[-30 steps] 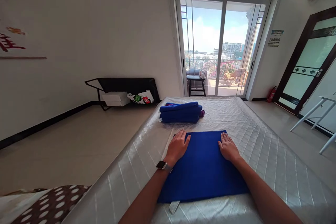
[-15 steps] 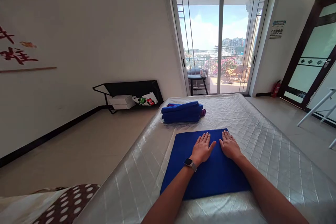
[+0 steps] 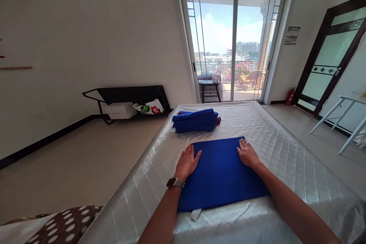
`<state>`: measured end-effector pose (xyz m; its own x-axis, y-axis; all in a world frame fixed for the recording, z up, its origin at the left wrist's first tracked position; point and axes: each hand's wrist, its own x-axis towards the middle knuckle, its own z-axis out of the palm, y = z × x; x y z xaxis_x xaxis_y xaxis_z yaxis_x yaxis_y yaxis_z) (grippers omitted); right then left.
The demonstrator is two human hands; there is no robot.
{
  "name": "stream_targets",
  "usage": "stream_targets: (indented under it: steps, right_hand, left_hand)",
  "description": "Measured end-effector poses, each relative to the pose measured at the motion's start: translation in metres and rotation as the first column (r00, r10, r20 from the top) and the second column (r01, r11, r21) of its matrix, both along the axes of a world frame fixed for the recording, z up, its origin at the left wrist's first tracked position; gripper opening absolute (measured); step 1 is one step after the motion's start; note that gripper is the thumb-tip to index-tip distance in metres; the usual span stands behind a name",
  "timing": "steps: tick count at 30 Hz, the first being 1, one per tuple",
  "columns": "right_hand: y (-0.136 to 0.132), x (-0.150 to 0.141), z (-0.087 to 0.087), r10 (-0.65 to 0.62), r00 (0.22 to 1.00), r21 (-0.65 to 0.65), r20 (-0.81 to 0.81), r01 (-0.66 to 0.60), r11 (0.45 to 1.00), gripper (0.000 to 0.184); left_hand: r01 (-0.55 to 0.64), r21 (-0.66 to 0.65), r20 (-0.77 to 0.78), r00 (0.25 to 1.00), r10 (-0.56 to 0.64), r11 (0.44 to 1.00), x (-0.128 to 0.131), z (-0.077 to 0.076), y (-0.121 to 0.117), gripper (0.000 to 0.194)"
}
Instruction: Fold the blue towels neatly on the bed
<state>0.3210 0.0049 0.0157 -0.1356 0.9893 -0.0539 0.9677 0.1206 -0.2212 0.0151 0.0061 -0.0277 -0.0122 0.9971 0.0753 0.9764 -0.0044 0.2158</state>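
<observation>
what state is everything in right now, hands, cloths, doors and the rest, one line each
left hand: open, palm down at the cloth's left edge
right hand: open, palm down near its far right corner
blue cloth: spread flat
blue bundle: rolled or folded, cannot tell which
watch: worn, screen dark
sliding glass door: looks shut
brown-framed door: looks shut
fire extinguisher: upright

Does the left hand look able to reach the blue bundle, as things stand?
Probably yes: the left hand rests open at the edge of the flat blue cloth, the blue bundle lies beyond, and nothing visible blocks the way.
</observation>
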Motion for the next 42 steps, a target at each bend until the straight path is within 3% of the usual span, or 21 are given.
stream_targets:
  steps: [5, 9, 18, 22, 25, 30, 32, 34, 36, 38, 42]
  right_hand:
    - [-0.014, 0.004, 0.009, 0.018, 0.997, -0.036, 0.074, -0.016, 0.999, 0.066]
    - [-0.035, 0.015, 0.006, 0.072, 0.995, -0.018, 0.075, -0.071, 0.997, 0.069]
    - [-0.051, 0.02, -0.01, 0.06, 0.998, 0.01, -0.011, -0.06, 0.998, 0.069]
    - [-0.052, 0.017, -0.007, 0.05, 0.998, 0.014, -0.037, -0.049, 0.999, 0.068]
    - [-0.053, 0.016, -0.006, 0.042, 0.998, 0.007, -0.036, -0.042, 0.999, 0.068]
    - [-0.051, 0.017, -0.011, 0.049, 0.998, 0.031, -0.025, -0.048, 0.998, 0.066]
    - [-0.05, 0.018, -0.014, 0.062, 0.998, 0.049, -0.014, -0.061, 0.997, 0.064]
    - [-0.049, 0.018, -0.017, 0.072, 0.997, 0.069, -0.008, -0.071, 0.995, 0.062]
    - [-0.05, 0.018, -0.017, 0.065, 0.998, 0.073, -0.014, -0.064, 0.995, 0.062]
    - [-0.05, 0.018, -0.014, 0.049, 0.998, 0.057, -0.028, -0.047, 0.997, 0.064]
    - [-0.052, 0.017, -0.007, 0.037, 0.998, 0.013, -0.051, -0.036, 0.999, 0.068]
  left_hand:
    - [0.002, -0.001, 0.016, 1.0, -0.002, 1.0, 0.0, 0.002, -0.001, 0.084]
    - [0.0, -0.036, 0.02, 1.0, 0.0, 0.999, 0.0, 0.005, -0.001, 0.085]
    - [0.011, 0.041, -0.013, 1.0, -0.01, 0.999, -0.004, -0.007, 0.003, 0.081]
    - [-0.005, 0.154, -0.093, 0.995, 0.02, 0.988, 0.0, -0.001, 0.001, 0.079]
    - [0.123, 0.242, -0.175, 0.981, -0.081, 0.962, 0.031, 0.013, -0.006, 0.077]
    - [0.444, 0.189, -0.159, 0.894, -0.419, 0.876, 0.129, 0.024, -0.029, 0.07]
    - [0.493, 0.156, -0.124, 0.87, -0.478, 0.856, 0.162, 0.022, -0.036, 0.068]
    - [0.497, 0.131, -0.093, 0.868, -0.488, 0.858, 0.179, 0.018, -0.039, 0.068]
    - [0.487, 0.115, -0.08, 0.873, -0.48, 0.866, 0.177, 0.014, -0.038, 0.067]
    - [0.47, 0.107, -0.087, 0.882, -0.462, 0.876, 0.159, 0.011, -0.036, 0.066]
    - [0.354, 0.064, -0.109, 0.932, -0.347, 0.933, 0.092, 0.002, -0.038, 0.069]
